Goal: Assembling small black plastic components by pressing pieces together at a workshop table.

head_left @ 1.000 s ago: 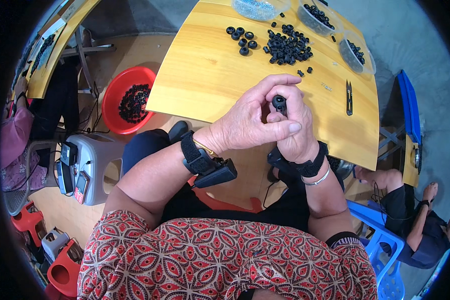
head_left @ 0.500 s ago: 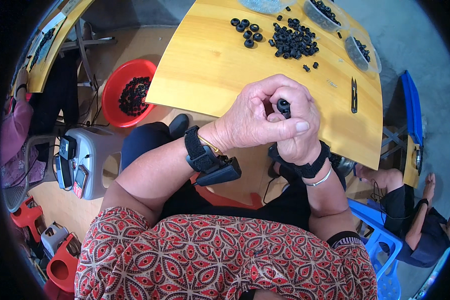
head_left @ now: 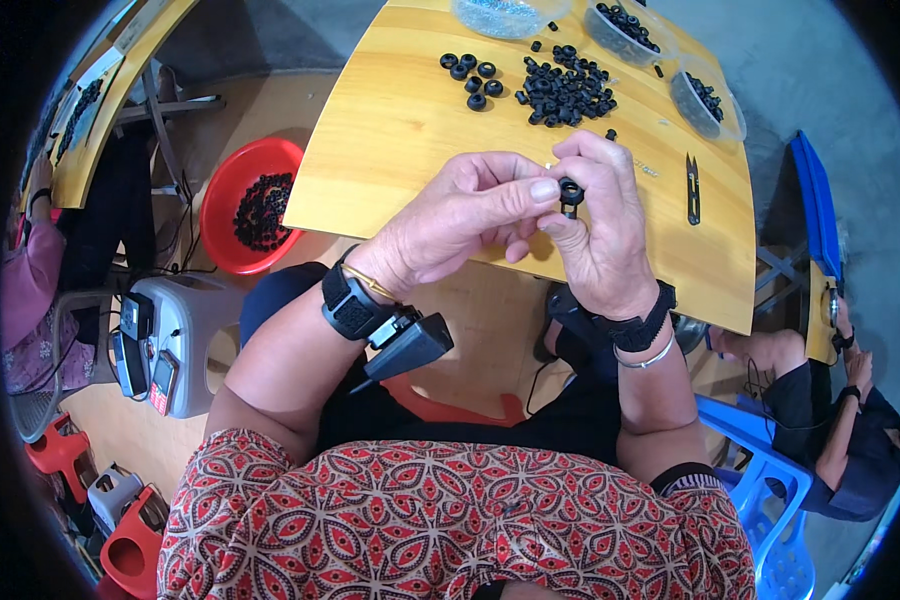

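Over the near edge of the yellow table my right hand (head_left: 610, 235) pinches a small black cord lock (head_left: 570, 197) between thumb and forefinger. A round hole shows at its top. My left hand (head_left: 460, 215) comes in from the other side, fingers curled, its thumb tip against the cord lock. Whether its fingers also grip something small behind the thumb is hidden. Beyond the hands lies a heap of small black spool-shaped pieces (head_left: 567, 90), with several round black pieces (head_left: 475, 85) to its left. Tiny pale bits (head_left: 647, 169) lie right of my hands.
Black thread snips (head_left: 693, 190) lie on the table's (head_left: 370, 140) right side. Clear bowls of black pieces (head_left: 705, 105) and a clear bowl of pale bits (head_left: 505, 15) stand at the back. A red basin (head_left: 220, 215) of black pieces sits low at the left. Other people sit both sides.
My hands, clasped together before, have come apart a little, and the left has drawn back to the left. The cord lock now shows more fully between the fingertips.
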The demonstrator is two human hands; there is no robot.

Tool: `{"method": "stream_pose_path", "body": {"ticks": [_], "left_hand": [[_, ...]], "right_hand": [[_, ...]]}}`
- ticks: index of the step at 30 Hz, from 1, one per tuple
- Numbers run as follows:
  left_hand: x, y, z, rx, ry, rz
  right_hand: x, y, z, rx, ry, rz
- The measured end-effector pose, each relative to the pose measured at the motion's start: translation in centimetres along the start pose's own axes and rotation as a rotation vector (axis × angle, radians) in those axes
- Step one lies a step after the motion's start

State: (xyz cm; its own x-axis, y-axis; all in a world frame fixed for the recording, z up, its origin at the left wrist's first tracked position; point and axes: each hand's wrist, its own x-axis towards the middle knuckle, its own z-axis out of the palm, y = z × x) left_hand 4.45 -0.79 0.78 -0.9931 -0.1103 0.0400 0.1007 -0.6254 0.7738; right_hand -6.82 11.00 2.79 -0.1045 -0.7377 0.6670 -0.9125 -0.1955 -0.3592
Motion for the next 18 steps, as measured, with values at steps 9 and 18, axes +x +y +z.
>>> {"method": "stream_pose_path", "body": {"ticks": [9,18], "left_hand": [[-0.1,-0.6,0.3,-0.308,-0.021,-0.153],[-0.2,-1.2,0.6,-0.278,0.064,-0.111]], "right_hand": [[-0.3,-0.5,0.5,0.178,-0.070,0.079],[-0.5,0.1,0.9,0.312,-0.139,0.117]]}}
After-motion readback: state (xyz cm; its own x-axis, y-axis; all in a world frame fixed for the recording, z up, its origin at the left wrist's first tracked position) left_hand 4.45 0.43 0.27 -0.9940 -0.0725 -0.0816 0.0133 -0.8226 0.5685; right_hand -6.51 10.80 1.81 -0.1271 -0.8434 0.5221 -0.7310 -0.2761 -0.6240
